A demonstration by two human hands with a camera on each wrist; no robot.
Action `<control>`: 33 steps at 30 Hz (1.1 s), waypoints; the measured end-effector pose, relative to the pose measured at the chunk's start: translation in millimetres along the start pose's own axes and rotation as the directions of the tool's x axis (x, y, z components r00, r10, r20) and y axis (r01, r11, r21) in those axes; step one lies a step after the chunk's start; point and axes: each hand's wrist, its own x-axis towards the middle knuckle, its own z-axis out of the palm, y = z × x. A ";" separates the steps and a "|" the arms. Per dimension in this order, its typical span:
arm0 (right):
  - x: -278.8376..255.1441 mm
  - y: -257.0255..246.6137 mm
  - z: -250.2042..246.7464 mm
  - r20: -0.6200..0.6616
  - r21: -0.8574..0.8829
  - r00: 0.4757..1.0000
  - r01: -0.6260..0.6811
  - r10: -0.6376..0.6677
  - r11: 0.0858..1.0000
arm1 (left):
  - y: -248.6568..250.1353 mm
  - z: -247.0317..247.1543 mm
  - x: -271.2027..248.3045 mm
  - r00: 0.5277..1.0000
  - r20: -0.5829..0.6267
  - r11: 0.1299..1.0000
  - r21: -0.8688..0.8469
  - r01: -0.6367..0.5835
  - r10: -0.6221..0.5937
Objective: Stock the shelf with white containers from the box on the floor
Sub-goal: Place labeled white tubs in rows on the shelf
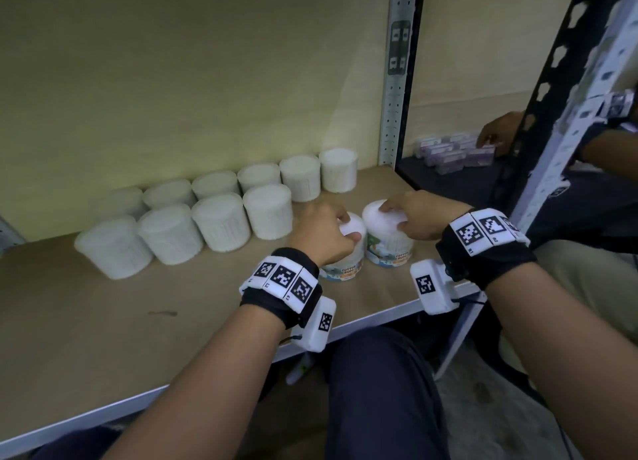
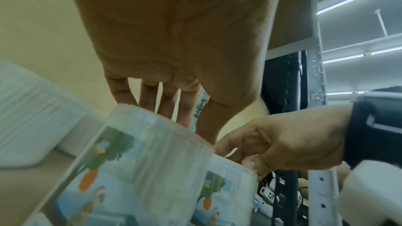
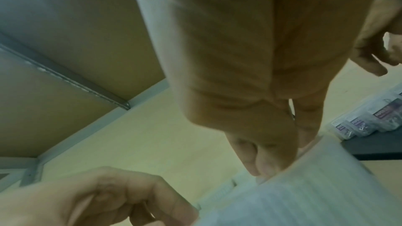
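Two cotton-bud containers with blue picture labels stand side by side on the wooden shelf [image 1: 138, 321] near its front right edge. My left hand [image 1: 340, 226] grips the top of the left container [image 1: 347, 264] from above, fingers curled over its lid. My right hand [image 1: 392, 214] grips the lid of the right container [image 1: 388, 247] the same way. The left wrist view shows both labelled containers, the left one [image 2: 152, 152] under my fingers and the right one [image 2: 228, 186] under my right hand [image 2: 282, 145]. The right wrist view shows my fingertips [image 3: 267, 164] on the lid rim [image 3: 304, 186]. No floor box is in view.
Two rows of white containers [image 1: 221, 221] line the back of the shelf to the left of my hands. A grey perforated post [image 1: 397, 80] stands at the back right corner. Beyond it, another person's hand [image 1: 500, 135] touches purple boxes [image 1: 448, 152]. My knee [image 1: 379, 390] is below the shelf edge.
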 end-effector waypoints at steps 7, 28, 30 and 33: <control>-26.1 11.6 8.6 0.020 0.061 1.000 -0.005 0.004 0.998 | 16.7 1.1 -33.7 0.999 -0.014 0.999 0.011 -0.044 0.044; -42.8 13.3 9.5 0.022 0.088 1.000 0.003 -0.005 0.996 | 31.5 0.6 -55.9 1.000 -0.013 1.000 0.011 -0.027 0.027; -42.3 12.1 6.6 0.035 0.077 0.999 0.007 -0.010 0.997 | 30.8 -1.5 -54.7 1.000 0.010 1.000 -0.009 -0.021 0.021; -41.6 6.4 1.5 0.061 0.058 0.998 0.014 -0.017 0.998 | 26.4 -10.3 -53.1 1.000 0.004 0.996 -0.086 -0.020 0.020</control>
